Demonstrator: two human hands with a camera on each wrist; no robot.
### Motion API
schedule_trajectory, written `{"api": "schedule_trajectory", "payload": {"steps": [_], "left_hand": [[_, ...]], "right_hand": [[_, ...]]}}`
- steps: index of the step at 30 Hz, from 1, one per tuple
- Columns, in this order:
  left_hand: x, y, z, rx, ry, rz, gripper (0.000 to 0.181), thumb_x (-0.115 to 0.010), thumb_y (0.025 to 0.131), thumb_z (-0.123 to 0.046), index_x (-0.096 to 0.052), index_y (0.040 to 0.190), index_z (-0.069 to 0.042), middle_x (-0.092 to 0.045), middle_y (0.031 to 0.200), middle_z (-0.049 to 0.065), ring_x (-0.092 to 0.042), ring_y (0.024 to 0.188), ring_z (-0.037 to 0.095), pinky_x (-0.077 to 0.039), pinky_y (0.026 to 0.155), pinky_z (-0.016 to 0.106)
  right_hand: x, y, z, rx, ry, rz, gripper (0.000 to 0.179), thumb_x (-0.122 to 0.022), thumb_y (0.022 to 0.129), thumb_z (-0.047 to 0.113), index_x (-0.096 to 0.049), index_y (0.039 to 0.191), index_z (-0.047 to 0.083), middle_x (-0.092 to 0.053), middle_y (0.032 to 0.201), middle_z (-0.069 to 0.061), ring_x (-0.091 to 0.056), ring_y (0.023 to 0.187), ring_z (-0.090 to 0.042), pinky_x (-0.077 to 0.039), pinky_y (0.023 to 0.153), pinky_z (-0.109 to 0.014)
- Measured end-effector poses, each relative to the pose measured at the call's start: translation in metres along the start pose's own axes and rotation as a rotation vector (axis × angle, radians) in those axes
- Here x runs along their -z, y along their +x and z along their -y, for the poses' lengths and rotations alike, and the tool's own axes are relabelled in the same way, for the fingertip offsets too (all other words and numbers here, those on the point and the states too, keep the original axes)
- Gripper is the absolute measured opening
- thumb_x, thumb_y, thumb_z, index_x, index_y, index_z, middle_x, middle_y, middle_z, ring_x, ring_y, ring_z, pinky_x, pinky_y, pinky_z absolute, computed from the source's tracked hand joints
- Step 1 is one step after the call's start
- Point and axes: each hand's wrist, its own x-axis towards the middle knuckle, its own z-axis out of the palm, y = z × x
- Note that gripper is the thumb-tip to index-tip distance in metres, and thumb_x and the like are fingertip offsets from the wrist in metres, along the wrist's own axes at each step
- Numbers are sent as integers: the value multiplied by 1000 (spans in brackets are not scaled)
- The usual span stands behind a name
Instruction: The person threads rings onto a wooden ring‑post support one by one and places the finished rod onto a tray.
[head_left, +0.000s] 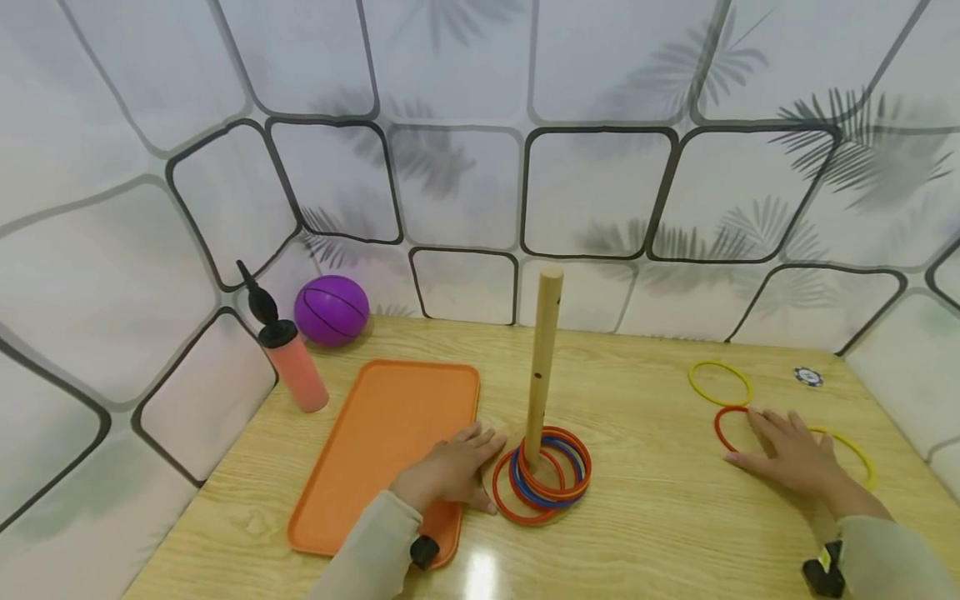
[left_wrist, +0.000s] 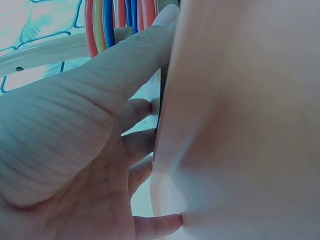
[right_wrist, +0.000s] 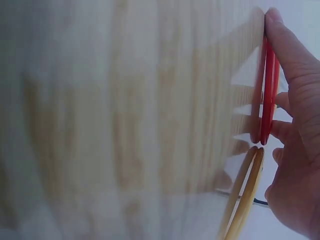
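A small, booth-like corner arranged for play is shown; whether it is set in a home or elsewhere cannot be told. A wood-grain bench [head_left: 637, 533] is enclosed on three sides by pale walls [head_left: 592, 192] printed with rounded outlines and grey fronds. Play is suggested by coloured rings [head_left: 551, 503] at a wooden post [head_left: 545, 358] and a purple ball [head_left: 332, 311].

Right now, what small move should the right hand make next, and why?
Probably the right hand should pinch the loose red ring: its fingers reach over it, spread rather than curled, while other rings circle the wooden post.
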Motion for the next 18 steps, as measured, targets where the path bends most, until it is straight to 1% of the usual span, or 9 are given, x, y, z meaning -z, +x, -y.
{"api": "schedule_trajectory", "payload": {"steps": [5,9,14,18], "left_hand": [[-1,1,0,-2,2,7,99,-82,68,-44,-32,149,-17,-30,153,7,-16,143,28,-28,103,62],[0,0,0,-3,7,5,99,-82,68,-44,-32,149,-17,-30,153,6,-16,143,28,-29,102,62],[0,-1,0,-2,4,3,99,-81,68,-44,-32,149,-17,-30,153,6,-15,143,28,-28,103,62],[1,-2,-2,-3,8,4,99,-81,68,-44,-32,149,-17,-30,153,7,-16,143,28,-28,102,62]], "right_hand": [[0,0,2,22,-8,-23,86,-60,87,52,-30,144,-5,-29,140,-34,-9,129,-63,-1,84,-83],[-1,1,4,30,3,-47,87,-64,85,51,-32,142,-6,-32,138,-32,-12,130,-60,-5,85,-82],[0,2,4,30,32,-62,89,-67,82,49,-32,140,-8,-33,136,-36,-13,130,-59,-5,85,-81],[2,-1,6,26,57,-55,90,-72,79,47,-33,138,-10,-33,136,-39,-14,131,-59,-5,86,-81]]}}
